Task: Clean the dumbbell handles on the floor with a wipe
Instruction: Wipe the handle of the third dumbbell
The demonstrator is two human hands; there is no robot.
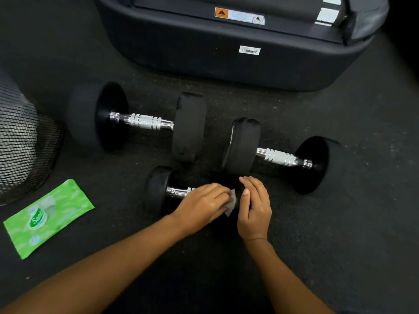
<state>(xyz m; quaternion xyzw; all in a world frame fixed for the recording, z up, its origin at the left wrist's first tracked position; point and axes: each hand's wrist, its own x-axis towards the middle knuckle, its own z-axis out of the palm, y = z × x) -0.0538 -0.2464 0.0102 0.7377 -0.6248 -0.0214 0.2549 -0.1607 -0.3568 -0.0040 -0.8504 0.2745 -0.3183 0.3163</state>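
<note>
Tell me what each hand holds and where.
The left hand holds a white wipe on the handle of the small dumbbell; the right hand grips its right end.

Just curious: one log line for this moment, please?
step: wiping handle | left hand: holds wipe on small dumbbell handle | right hand: grips its end | wipe pack: on floor

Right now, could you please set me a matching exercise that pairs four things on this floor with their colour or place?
Things: 1 wipe pack; 2 wipe; 3 small dumbbell; 4 mesh basket.
Descriptions: A white, held by the left hand; B dark, at the far left edge; C green, flat on the floor; D black ends, chrome handle.
Pairs: 1-C; 2-A; 3-D; 4-B.
</note>
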